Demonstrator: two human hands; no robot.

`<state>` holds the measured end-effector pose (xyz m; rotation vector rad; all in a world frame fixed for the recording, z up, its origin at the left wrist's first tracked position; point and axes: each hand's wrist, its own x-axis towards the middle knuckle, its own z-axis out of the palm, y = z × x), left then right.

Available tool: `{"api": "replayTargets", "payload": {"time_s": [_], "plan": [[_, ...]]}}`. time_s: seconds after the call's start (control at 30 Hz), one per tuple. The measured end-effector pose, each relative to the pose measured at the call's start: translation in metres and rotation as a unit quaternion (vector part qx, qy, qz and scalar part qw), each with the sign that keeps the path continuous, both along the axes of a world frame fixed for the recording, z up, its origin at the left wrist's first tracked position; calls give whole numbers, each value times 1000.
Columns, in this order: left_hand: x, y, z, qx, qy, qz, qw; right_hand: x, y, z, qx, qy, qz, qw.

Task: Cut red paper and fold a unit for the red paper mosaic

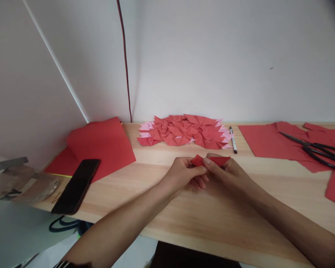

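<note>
A small folded piece of red paper (220, 160) is held between both hands above the front middle of the table. My left hand (187, 171) pinches its left end, thumb on top and fingers curled beneath. On the right part, my right hand (226, 169) is closed round the paper, with its thumb pressed near the middle fold. Fingers cover much of the paper, so its full shape is hidden. Behind the hands lies a pile of folded red and pink paper pieces (181, 132), with a marker pen (233, 140) beside its right end.
Large red paper sheets (106, 149) lie at the left under a black phone (76, 186). A clear plastic container (25, 184) stands at the left edge. Black scissors (321, 149) rest on red sheets (259, 141) at the right. A cable (124, 48) hangs down the wall.
</note>
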<state>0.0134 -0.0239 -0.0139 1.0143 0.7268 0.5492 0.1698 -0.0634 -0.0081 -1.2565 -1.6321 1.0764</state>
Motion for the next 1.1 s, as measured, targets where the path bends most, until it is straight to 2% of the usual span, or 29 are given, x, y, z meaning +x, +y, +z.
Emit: {"api": "replayTargets", "payload": {"time_s": [0.13,0.3,0.5,0.63,0.87,1.1], "plan": [[-4,2,3,-12,-6,-36,999,1,-4,3,-20,26,24,999],[-3,2,2,-2,5,-22,1000,2,-3,-4,-49,35,-8,998],[-2,0,0,19,23,6,1000,5,1,-5,-4,-42,1,999],[-1,1,-1,21,44,-2,999,5,-1,-3,11,-56,17,998],[1,1,-3,49,46,42,997,7,0,-7,30,-120,-53,991],[0,3,-6,32,32,33,998,11,3,-11,51,-125,-94,986]]}}
